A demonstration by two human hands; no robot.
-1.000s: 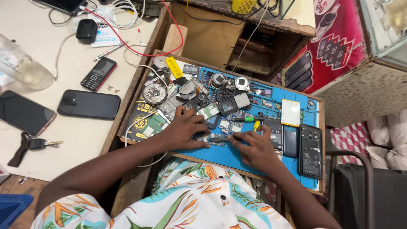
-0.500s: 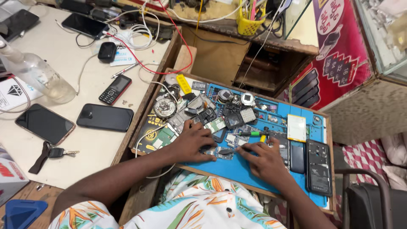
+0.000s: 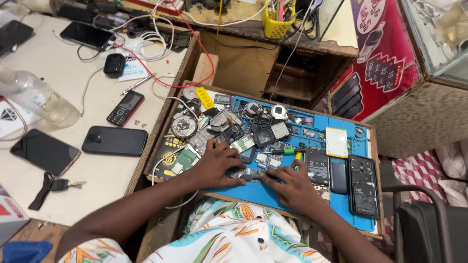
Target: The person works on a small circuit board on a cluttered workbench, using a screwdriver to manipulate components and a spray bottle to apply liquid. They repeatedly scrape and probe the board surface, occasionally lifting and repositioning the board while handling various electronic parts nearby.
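Blue work mat (image 3: 273, 195), yellow pen basket (image 3: 276, 24), red cable (image 3: 204, 53)

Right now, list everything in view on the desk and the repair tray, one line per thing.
repair mat: one, blue, lining the wooden tray
loose phone parts: many, mixed, on the mat's left half
screwdriver: one, green and yellow handle, mat centre
phone batteries: two, black, right of centre
opened phone body: one, black, mat's right edge
smartphones: three, black, on the desk
keypad phone: one, black and red, desk
keys: one bunch, black fob, desk front
plastic bottle: one, clear, lying on the desk
left hand: on the mat, pressing a small part
right hand: beside it, on the mat
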